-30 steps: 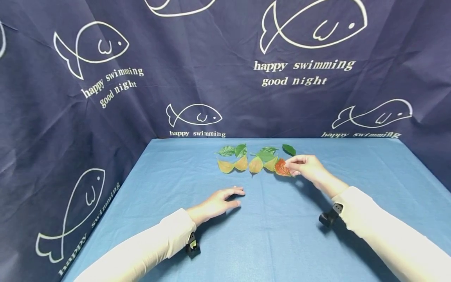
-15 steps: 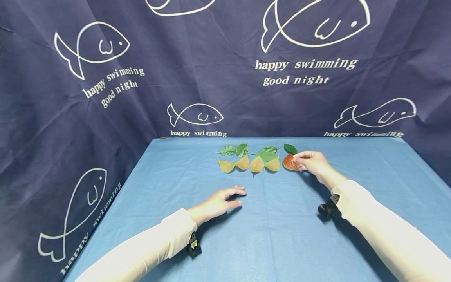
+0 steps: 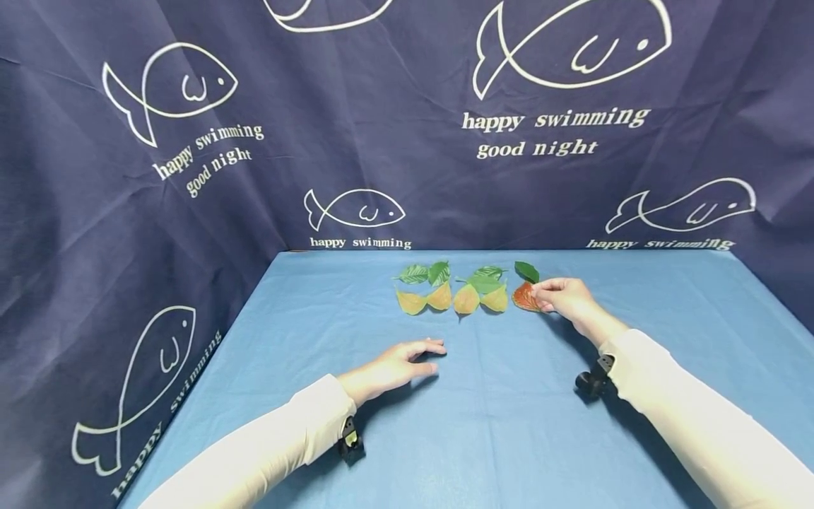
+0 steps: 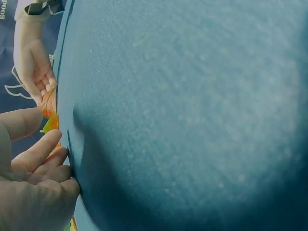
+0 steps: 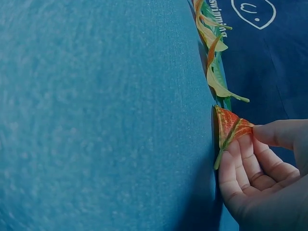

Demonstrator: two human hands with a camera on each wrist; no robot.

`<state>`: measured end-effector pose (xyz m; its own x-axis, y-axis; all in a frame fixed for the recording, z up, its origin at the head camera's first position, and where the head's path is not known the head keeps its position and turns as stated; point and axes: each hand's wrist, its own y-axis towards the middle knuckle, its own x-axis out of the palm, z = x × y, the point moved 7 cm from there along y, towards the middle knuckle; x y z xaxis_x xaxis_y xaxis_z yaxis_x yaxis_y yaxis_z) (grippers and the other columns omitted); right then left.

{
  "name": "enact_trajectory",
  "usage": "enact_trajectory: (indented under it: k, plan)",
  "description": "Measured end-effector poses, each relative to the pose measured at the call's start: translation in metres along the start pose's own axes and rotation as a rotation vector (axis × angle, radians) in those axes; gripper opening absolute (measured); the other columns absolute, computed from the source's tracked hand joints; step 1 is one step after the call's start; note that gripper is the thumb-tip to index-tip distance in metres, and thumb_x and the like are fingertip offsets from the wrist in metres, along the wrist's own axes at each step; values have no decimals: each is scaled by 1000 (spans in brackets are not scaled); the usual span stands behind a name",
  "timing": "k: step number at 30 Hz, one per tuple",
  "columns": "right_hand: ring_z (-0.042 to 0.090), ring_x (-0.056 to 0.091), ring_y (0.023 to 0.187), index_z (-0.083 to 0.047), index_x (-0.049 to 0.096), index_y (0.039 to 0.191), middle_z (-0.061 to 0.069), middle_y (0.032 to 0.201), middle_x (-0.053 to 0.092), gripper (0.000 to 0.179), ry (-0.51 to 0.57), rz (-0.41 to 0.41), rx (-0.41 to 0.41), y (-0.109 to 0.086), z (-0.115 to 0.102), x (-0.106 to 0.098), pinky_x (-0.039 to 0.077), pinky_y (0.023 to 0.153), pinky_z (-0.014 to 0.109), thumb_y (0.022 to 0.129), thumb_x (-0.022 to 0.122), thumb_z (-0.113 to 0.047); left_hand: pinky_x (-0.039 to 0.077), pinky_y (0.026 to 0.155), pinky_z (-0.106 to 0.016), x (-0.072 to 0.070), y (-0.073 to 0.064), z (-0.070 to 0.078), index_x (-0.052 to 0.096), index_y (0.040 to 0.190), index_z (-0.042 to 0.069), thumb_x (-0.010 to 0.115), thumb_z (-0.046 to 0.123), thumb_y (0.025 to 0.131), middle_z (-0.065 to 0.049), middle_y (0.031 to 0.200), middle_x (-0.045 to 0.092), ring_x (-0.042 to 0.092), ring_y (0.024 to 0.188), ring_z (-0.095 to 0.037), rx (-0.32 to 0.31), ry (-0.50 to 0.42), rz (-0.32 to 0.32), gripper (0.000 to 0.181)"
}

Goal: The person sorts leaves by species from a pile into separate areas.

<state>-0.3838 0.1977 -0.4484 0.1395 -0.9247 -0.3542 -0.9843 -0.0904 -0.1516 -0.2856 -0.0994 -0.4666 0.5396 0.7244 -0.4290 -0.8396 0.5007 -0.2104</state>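
My right hand [image 3: 568, 300] pinches a red-orange leaf [image 3: 524, 297] between thumb and fingers at the right end of the leaf row. In the right wrist view the red leaf [image 5: 228, 126] shows pale veins and a green stem, its edge down by the cloth. Just behind it lies a single dark green leaf [image 3: 526, 271]. Left of it, several yellow-orange leaves [image 3: 466, 300] form a front row, with several green leaves [image 3: 439, 273] behind them. My left hand [image 3: 397, 366] rests on the cloth in front of the rows, fingers relaxed, holding nothing.
A blue cloth [image 3: 445, 438] covers the table. Dark blue curtains [image 3: 394, 127] with white fish drawings and lettering hang behind and at the left. A small black camera [image 3: 593, 380] sits at the right wrist, another [image 3: 351, 444] at the left.
My right hand has carried the red leaf to the right, away from beside the yellow leaves, to just in front of the lone dark green leaf. The left hand stays put.
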Motion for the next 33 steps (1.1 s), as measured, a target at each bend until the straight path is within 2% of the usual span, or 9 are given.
enact_trajectory:
  k: [7, 12, 18, 27, 33]
  plan:
    - [-5, 59, 71, 10, 55, 127, -17, 81, 65, 43, -73, 25, 29, -7, 2, -4, 50, 71, 16, 94, 59, -18, 19, 121, -44, 1, 4, -1, 63, 128, 17, 63, 20, 94, 5, 149, 46, 25, 147, -19, 4, -11, -11, 34]
    - [-5, 59, 74, 8, 55, 128, -15, 84, 64, 45, -96, 41, 57, -12, 3, -6, 46, 76, 17, 96, 57, -22, 19, 121, -43, 0, 4, 1, 63, 129, 17, 63, 19, 94, 5, 150, 46, 26, 147, -19, -1, -10, -17, 34]
    - [-3, 60, 73, 11, 54, 128, -14, 79, 66, 47, -88, 34, 51, -15, 1, -5, 50, 73, 16, 97, 56, -25, 21, 121, -45, -4, 2, 0, 62, 130, 15, 63, 19, 94, 2, 150, 46, 28, 146, -22, -7, -12, -29, 36]
    - [-4, 59, 71, 15, 52, 127, -12, 78, 66, 45, -54, 10, 22, -17, -3, -1, 54, 71, 17, 99, 49, -21, 24, 119, -46, -9, 3, -6, 58, 135, 14, 60, 19, 95, -2, 150, 46, 33, 143, -23, -44, -103, -58, 40]
    - [-3, 59, 73, 14, 52, 129, -10, 83, 67, 45, -74, -4, 28, -18, -4, 2, 53, 71, 17, 100, 47, -21, 20, 121, -46, -9, 3, -8, 43, 146, 12, 58, 17, 96, -6, 153, 41, 28, 146, -27, -32, -145, -81, 52]
